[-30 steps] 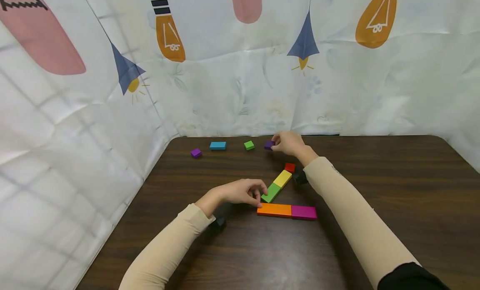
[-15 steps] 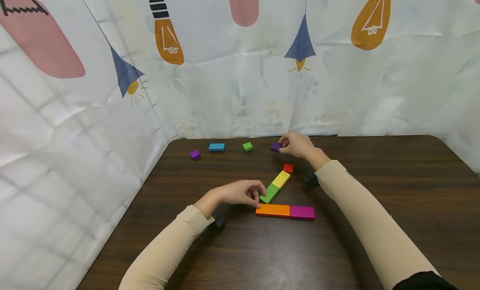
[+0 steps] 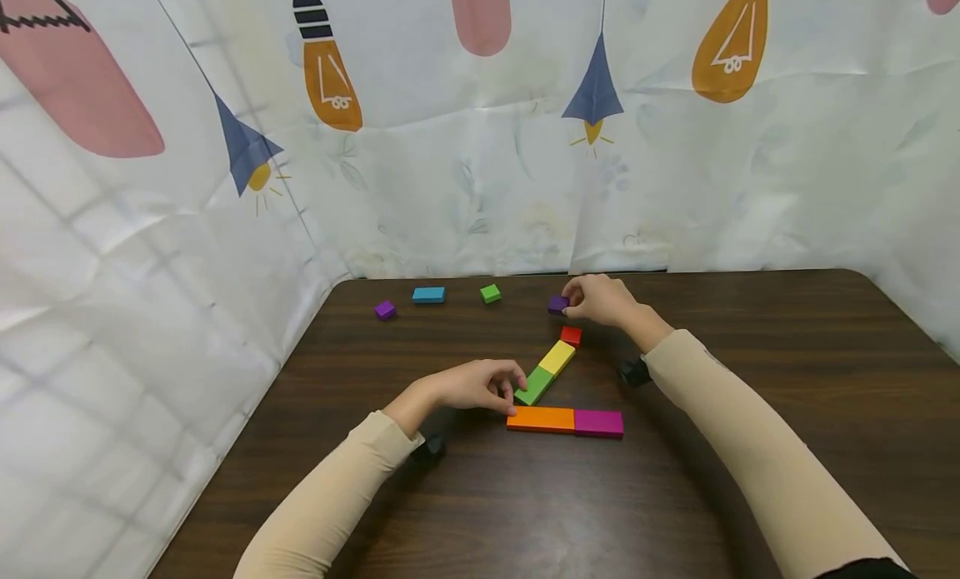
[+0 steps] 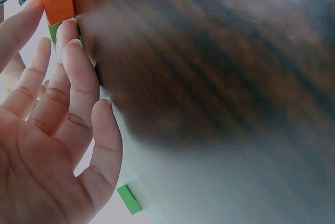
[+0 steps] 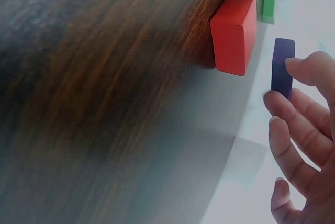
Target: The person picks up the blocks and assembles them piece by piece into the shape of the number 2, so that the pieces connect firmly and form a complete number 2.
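Observation:
In the head view my right hand (image 3: 603, 301) pinches a small dark purple block (image 3: 557, 304) near the table's far edge. The right wrist view shows this block (image 5: 282, 67) between thumb and fingertips, the other fingers loosely bent. My left hand (image 3: 474, 386) rests by the row of blocks, its thumb tip at the left end of an orange block (image 3: 540, 419) and its fingertips over a green block (image 3: 534, 385). A magenta block (image 3: 598, 423) abuts the orange one. From the green block a slanted line runs on through a yellow block (image 3: 557, 357) to a red block (image 3: 571, 336).
Along the back of the dark wooden table (image 3: 787, 379) lie a purple block (image 3: 385, 310), a blue block (image 3: 429, 295) and a small green block (image 3: 491, 293). A patterned white cloth (image 3: 450, 187) hangs behind and at the left side.
My right hand has carried the dark purple block to the right and a little nearer, toward the red block's end of the line. My left hand stays in place. The head view has shifted slightly.

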Available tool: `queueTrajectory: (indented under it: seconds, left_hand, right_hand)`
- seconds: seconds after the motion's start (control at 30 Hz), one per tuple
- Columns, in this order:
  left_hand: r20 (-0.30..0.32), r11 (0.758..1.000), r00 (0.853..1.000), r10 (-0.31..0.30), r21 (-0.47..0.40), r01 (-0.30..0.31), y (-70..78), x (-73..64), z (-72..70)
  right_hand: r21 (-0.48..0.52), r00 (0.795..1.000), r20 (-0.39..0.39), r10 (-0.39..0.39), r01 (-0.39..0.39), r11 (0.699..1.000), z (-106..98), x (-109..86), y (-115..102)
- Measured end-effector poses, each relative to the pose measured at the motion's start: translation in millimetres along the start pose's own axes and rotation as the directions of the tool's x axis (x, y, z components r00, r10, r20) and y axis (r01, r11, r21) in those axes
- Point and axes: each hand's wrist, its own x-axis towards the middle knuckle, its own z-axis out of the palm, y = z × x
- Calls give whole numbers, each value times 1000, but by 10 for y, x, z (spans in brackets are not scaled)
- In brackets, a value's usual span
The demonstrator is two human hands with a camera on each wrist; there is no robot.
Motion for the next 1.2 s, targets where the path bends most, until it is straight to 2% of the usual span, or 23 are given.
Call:
queueTrajectory:
  seconds: [0.27,0.47,0.77,1.2]
  left_hand:
    - [-9,1000,1000,-12,8,12,12,-10,1]
    - [-6,1000,1000,-7,12,7,19,-7,2]
    - [-7,1000,1000,-1,14,1,15,-3,3]
    - [-6,1000,1000,1,13,-1,10,-5,7]
  right_hand:
    - [8,1000,5,-27,27,1000,25,-77,52]
    - [10,1000,14,-19,19,1000,44,-112,124]
    - [16,1000,30,-7,7,1000,24,-125,200]
    - [49,999,33,-34,32,998,38,-139,286]
